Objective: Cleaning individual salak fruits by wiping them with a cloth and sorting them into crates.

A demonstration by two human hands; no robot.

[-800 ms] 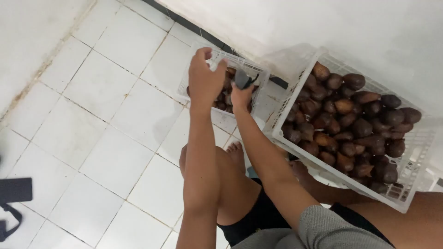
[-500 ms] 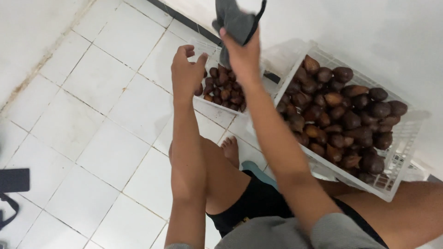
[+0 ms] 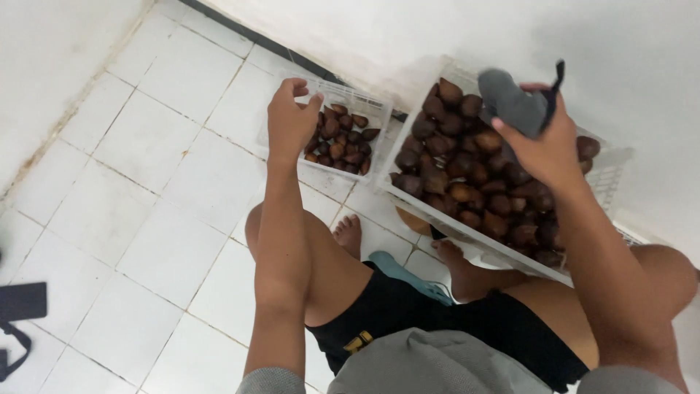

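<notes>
My left hand [image 3: 289, 121] rests on the near left rim of a small clear plastic tray [image 3: 364, 104] that holds several brown scaly fruits [image 3: 341, 140]. My right hand [image 3: 545, 149] is raised over a large white crate [image 3: 609, 172] and is closed around a dark grey cloth [image 3: 512, 102] with a black strap. The crate is heaped with the same brown fruits [image 3: 467, 175]. Both containers stand on the white tiled floor against the wall.
My bare legs and feet [image 3: 348, 233] are folded on the tiles below the crate, with a teal sandal [image 3: 405, 274] between them. A black object [image 3: 22, 303] lies at the left edge. A white wall rises behind the containers.
My right hand has lifted the grey cloth from the small tray and carried it right, over the large crate. My left hand has stayed on the small tray's rim.
</notes>
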